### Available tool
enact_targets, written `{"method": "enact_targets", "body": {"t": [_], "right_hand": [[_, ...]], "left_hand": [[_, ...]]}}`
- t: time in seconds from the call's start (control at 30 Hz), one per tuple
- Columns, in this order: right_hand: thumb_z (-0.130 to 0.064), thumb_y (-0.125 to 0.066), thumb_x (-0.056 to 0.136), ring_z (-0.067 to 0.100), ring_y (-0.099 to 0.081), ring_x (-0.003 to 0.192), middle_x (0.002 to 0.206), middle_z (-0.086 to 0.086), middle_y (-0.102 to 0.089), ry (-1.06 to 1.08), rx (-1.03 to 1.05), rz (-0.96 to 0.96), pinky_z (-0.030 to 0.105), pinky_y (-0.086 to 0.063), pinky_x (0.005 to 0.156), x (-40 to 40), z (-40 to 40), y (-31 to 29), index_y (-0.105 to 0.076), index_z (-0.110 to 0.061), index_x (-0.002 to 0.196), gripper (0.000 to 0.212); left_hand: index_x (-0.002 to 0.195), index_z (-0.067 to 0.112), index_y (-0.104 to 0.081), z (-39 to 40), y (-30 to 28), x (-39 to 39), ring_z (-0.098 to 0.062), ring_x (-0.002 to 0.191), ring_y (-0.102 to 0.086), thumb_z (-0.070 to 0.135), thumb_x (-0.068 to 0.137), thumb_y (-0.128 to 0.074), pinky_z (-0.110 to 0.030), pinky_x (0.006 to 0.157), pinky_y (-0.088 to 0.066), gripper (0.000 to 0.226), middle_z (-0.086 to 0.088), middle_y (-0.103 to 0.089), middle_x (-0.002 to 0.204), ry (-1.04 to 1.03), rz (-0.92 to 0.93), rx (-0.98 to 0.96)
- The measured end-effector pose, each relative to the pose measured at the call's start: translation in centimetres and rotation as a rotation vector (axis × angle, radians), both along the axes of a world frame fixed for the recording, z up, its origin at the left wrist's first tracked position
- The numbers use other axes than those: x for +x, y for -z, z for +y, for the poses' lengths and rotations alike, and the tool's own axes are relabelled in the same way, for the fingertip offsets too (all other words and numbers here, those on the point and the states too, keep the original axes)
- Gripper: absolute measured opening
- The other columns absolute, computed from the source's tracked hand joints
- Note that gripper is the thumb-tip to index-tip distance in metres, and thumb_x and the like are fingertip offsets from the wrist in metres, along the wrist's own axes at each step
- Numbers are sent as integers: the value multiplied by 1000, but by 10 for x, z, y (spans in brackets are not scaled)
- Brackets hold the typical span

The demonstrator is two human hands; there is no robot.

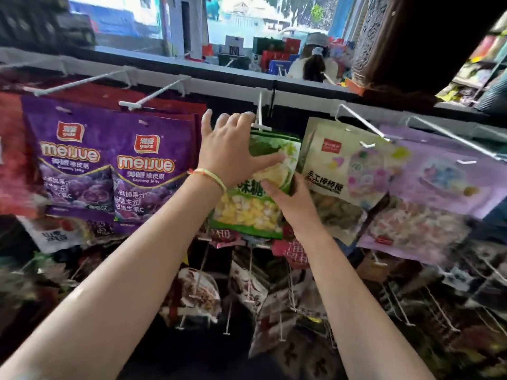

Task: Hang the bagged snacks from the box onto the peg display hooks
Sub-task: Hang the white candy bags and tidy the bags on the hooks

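The left hand (pixel 230 149) is seen in the middle of the frame, with its fingers spread wide and laid flat on the top part of a green snack bag (pixel 255 198). A thin yellow band (pixel 210 175) is worn on that wrist. The right hand (pixel 290 198) is placed just below and to the right, and the right edge of the same bag is pinched between its thumb and fingers. The green bag is held up against the display, right under a white peg hook (pixel 260 116) in the upper middle of the frame; whether the bag is on the hook already cannot be told. To the left, two purple jelly bags (pixel 109 165) are hung side by side from white hooks, with red bags (pixel 16 160) behind them at the left edge. To the right, a cream bag with pictures of lollipops (pixel 345 165) is hung, and pale purple bags (pixel 439 182) are hung farther right. More snack bags, blurred, are seen on lower hooks at the bottom of the frame. Another person in a cap (pixel 315 61) is seen far off at the upper right.
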State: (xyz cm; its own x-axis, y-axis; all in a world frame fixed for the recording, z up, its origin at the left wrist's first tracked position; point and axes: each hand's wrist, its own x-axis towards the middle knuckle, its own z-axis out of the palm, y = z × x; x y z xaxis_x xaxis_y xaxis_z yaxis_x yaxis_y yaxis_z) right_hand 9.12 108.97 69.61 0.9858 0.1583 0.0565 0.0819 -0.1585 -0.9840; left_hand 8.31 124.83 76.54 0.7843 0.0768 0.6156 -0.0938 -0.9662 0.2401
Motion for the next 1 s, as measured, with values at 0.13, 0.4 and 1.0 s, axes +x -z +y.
{"method": "enact_targets", "body": {"t": [0.13,0.4,1.0], "right_hand": [[-45,-78,82,-9,-59,98,109,-24,-63,-50,31,0,9,-42,69,-2,1,3,-54,-39,117,43],[-36,-76,86,-29,-54,75,112,-18,-61,-77,74,-32,-3,-41,58,-2,-2,9,-50,-33,125,47],[-36,-79,82,-5,-66,80,89,-12,-71,132,-55,-191,14,-52,68,-43,-22,57,-69,-22,98,23]], "left_hand": [[136,15,-53,1,4,-7,-26,129,-49,79,80,-56,-51,123,-5,85,0,-61,131,32,-71,15],[136,16,-51,5,14,-10,-26,122,-54,64,87,-54,-58,122,-4,68,0,-63,122,25,-118,78],[136,3,-48,-30,129,-79,-38,130,-42,33,89,-54,-50,109,-38,56,-21,-43,143,-61,-107,-492]]}}
